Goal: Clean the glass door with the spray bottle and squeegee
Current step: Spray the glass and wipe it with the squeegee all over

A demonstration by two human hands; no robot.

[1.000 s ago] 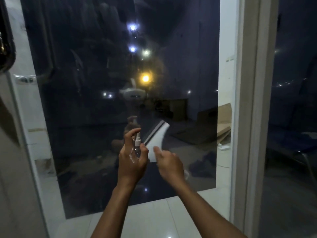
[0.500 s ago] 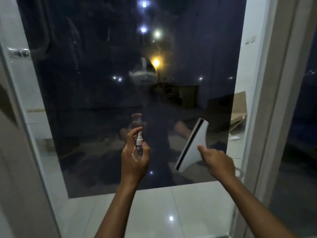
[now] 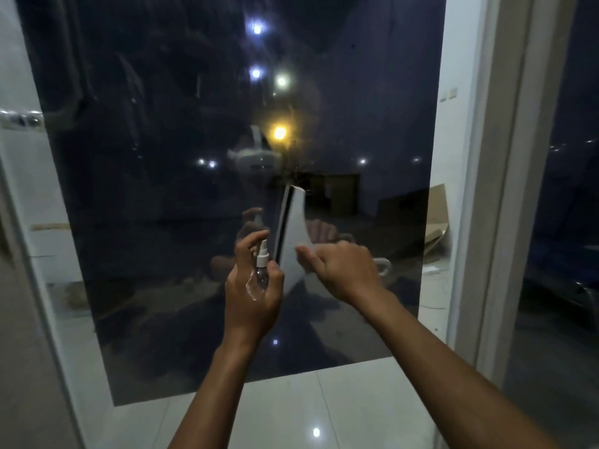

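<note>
The glass door [image 3: 181, 196] fills most of the view, a dark pane that mirrors small white lights, one amber light and a faint reflection of the person with a white headset. A pale door frame [image 3: 505, 176] stands upright along its right side, and more dark glass lies beyond it at the far right. At the left edge a pale wall and a metal fitting [image 3: 21, 118] sit just beside the pane. Below, glossy white floor tiles [image 3: 340, 403] run from the near edge to the foot of the glass and catch bright spots of light. Flattened cardboard [image 3: 437, 222] shows at the right side of the pane, low down; whether it is a reflection or lies behind the glass cannot be told.

Two bare forearms reach from the near edge toward the middle of the door. The squeegee [image 3: 291, 234] is white with a dark rubber strip along its left edge; it stands nearly upright, close in front of the glass, just right of the bottle. The right hand [image 3: 343, 273] grips its lower end, fingers curled round the handle and thumb on the white face. The left hand [image 3: 252, 293] holds the small clear spray bottle [image 3: 261, 270] upright, fingers wrapped round its body and the forefinger arched over the white nozzle.
</note>
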